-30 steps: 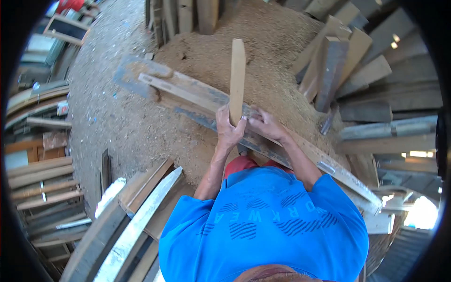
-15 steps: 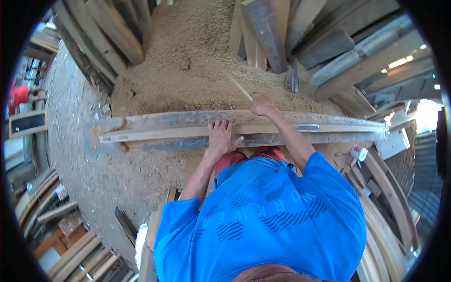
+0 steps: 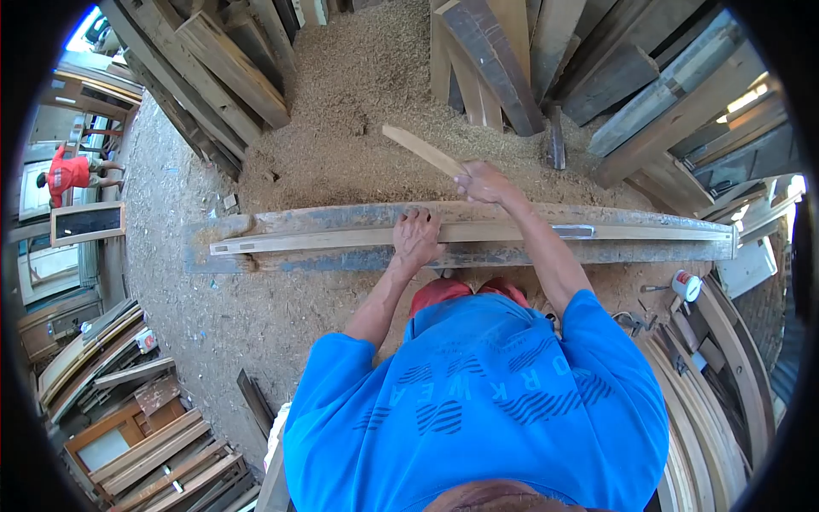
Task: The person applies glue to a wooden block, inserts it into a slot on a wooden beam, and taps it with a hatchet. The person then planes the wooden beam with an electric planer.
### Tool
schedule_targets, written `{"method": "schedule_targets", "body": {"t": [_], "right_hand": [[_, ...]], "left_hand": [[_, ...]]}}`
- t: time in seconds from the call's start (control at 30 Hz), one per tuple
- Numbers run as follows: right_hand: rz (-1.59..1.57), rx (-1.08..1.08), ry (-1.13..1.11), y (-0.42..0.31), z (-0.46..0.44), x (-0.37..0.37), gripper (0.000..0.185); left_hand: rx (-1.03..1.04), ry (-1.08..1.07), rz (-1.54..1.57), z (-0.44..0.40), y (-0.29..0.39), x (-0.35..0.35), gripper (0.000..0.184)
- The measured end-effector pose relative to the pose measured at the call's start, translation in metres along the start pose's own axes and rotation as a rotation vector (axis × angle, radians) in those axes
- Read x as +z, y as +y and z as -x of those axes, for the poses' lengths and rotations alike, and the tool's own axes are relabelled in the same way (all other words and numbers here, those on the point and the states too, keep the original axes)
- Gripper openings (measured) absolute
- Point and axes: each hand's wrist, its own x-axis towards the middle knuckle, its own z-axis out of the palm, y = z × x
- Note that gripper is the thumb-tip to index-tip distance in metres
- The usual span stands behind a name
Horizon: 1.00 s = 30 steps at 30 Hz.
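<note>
A long, pale wooden piece (image 3: 324, 239) lies lengthwise along a narrow, worn bench (image 3: 299, 220). My left hand (image 3: 418, 239) is over the piece near its middle, its fingers curled over the far side. Away from me, above the bench's far edge, my right hand (image 3: 482, 183) grips one end of a flat wooden slat (image 3: 422, 149). The slat angles out to the left, apart from the long piece. To the right of my right forearm, a greyish rectangular item (image 3: 572, 231) sits on or in the long piece; I cannot tell which.
Sawdust and shavings (image 3: 341, 111) cover the ground beyond the bench. Timbers (image 3: 495, 64) lean at the back, with more boards (image 3: 128, 367) at the left. A white tub (image 3: 686, 285) stands at the right. Another person in red (image 3: 72, 173) is far left.
My right hand has turned the slat so its broad face shows, still pointing left. My left hand stays on the long piece. The view has shifted, bringing the other person further into sight.
</note>
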Motion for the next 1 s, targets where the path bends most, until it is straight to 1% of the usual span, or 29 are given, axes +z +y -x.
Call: {"method": "schedule_targets", "body": {"t": [0.03, 0.13, 0.2, 0.23, 0.33, 0.43, 0.53, 0.6, 0.67, 0.7, 0.73, 0.8, 0.83, 0.9, 1.0], "right_hand": [[-0.048, 0.043, -0.017, 0.009, 0.002, -0.001, 0.034], [0.076, -0.024, 0.149, 0.038, 0.015, -0.01, 0.028], [-0.21, 0.183, 0.067, 0.05, 0.035, -0.032, 0.029], [-0.36, 0.276, 0.026, 0.053, 0.045, -0.041, 0.03], [-0.734, 0.404, 0.141, 0.107, 0.062, -0.046, 0.03], [-0.907, 0.546, 0.186, 0.171, 0.071, -0.059, 0.029], [-0.885, 0.667, 0.317, 0.197, 0.086, -0.076, 0.018], [-0.39, 0.557, 0.245, 0.211, 0.09, -0.085, 0.017], [-0.355, 0.315, 0.401, 0.24, 0.092, -0.074, 0.02], [-0.577, 0.136, 0.584, 0.269, 0.091, -0.054, 0.022], [-0.363, 0.125, 0.572, 0.3, 0.073, -0.049, 0.023], [0.135, 0.09, 0.484, 0.308, 0.038, -0.046, 0.025], [0.42, 0.073, 0.423, 0.297, 0.029, -0.047, 0.026], [0.474, 0.227, 0.139, 0.279, -0.005, -0.049, 0.034], [0.5, 0.209, 0.083, 0.227, -0.033, -0.03, 0.037]], "left_hand": [[-0.007, 0.002, -0.006, 0.001, 0.002, -0.001, 0.056], [-0.011, 0.011, -0.012, 0.004, 0.003, -0.003, 0.06], [-0.014, 0.022, -0.015, 0.004, 0.004, -0.003, 0.062], [0.001, 0.047, -0.033, 0.004, 0.005, -0.001, 0.06], [0.015, 0.089, -0.068, 0.005, 0.007, -0.002, 0.056], [0.004, 0.068, -0.062, 0.004, 0.009, -0.007, 0.053], [0.002, 0.046, -0.082, 0.0, 0.009, -0.006, 0.05], [-0.008, 0.039, -0.08, 0.0, 0.009, -0.006, 0.048], [-0.009, -0.016, -0.055, -0.002, 0.01, -0.006, 0.047], [-0.03, -0.044, -0.044, 0.0, 0.008, -0.007, 0.046], [-0.033, -0.073, -0.036, -0.001, 0.006, -0.008, 0.047], [-0.043, -0.088, -0.023, 0.001, 0.005, -0.011, 0.048], [-0.037, -0.071, -0.021, 0.002, 0.005, -0.012, 0.049], [-0.032, -0.051, 0.016, 0.003, 0.003, -0.009, 0.052], [0.015, 0.084, 0.047, 0.005, -0.002, -0.002, 0.047]]}}
